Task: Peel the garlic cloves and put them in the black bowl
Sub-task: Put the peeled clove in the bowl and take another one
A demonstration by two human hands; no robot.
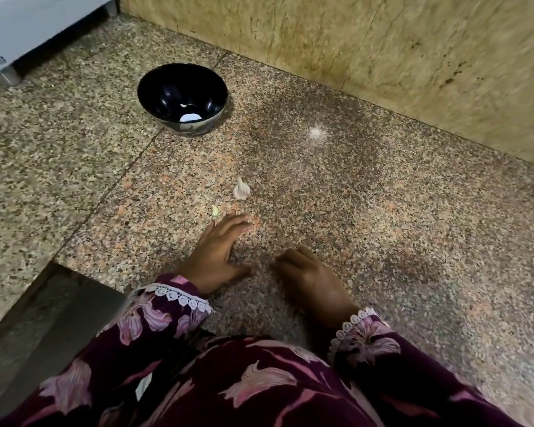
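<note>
Left hand [221,249] lies flat, releasing nothing, fingers stretched toward the small papery unpeeled garlic clove [241,190]; right hand [310,277] loosely curled, empty, glossy black bowl [179,78] waiting beyond

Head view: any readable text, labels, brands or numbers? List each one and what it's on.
No readable text anywhere.
White appliance, top left: small dark marks on its front edge, too blurred to read.
Black bowl: pale pattern on the outer wall, no lettering.
Granite counter, garlic cloves, floral sleeves: no writing.
</note>
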